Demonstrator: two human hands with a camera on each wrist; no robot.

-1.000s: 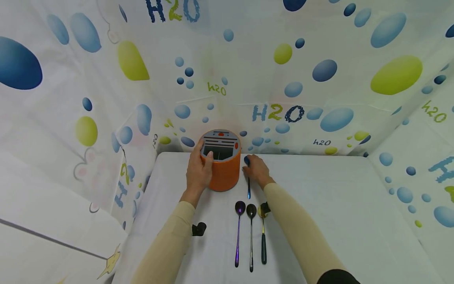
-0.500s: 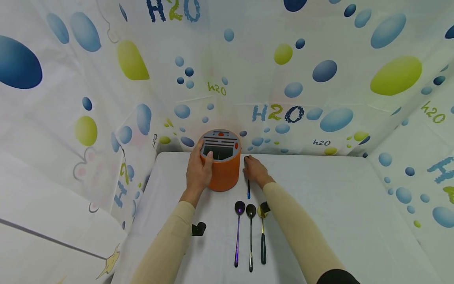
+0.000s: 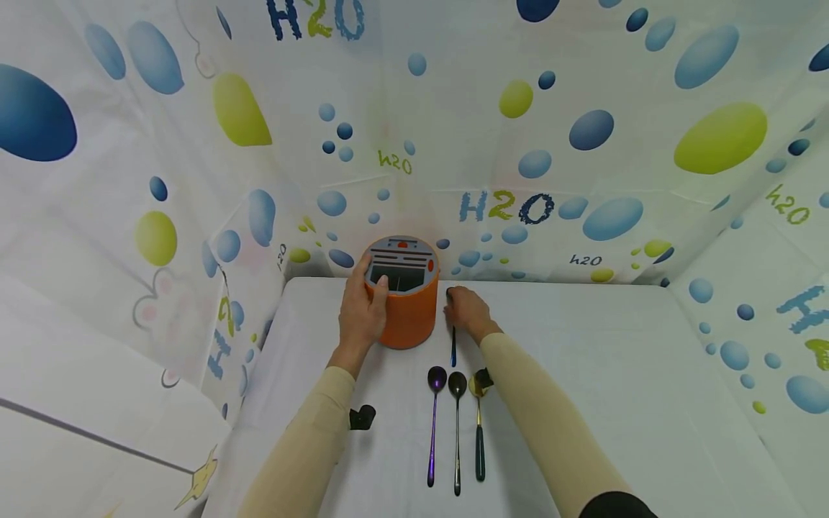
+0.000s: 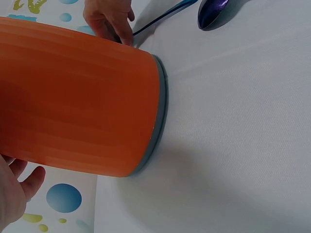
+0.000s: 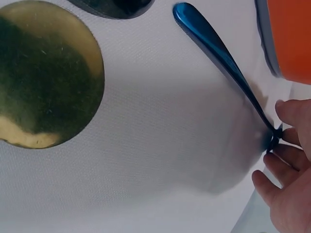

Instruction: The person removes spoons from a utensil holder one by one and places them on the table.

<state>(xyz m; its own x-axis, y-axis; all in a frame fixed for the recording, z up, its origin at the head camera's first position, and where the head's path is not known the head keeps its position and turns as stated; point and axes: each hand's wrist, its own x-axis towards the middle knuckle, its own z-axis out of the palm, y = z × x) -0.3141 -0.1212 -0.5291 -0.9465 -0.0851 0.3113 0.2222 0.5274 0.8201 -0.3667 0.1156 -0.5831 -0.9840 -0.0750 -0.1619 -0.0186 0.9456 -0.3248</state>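
Observation:
A round orange container (image 3: 409,316) with a slanted grey top and a dark opening stands near the table's back edge. My left hand (image 3: 363,309) holds it from the left, thumb over the top rim and fingers along the side. Just to the right, my right hand (image 3: 468,309) pinches a shiny blue spoon (image 3: 453,349) close to its bowl. In the right wrist view, the handle of that blue spoon (image 5: 218,53) slants away from the fingertips (image 5: 289,136). My hand hides most of the spoon's bowl.
Nearer me on the white table (image 3: 583,374), a purple spoon (image 3: 434,424), a dark metal spoon (image 3: 457,432) and a gold spoon with a dark green handle (image 3: 480,439) lie side by side. A patterned sheet (image 3: 453,144) rises behind the table.
My right fingers have shifted over the blue spoon's bowl, which showed more clearly before. The handle end has come slightly nearer me. My left hand and the orange container have stayed put.

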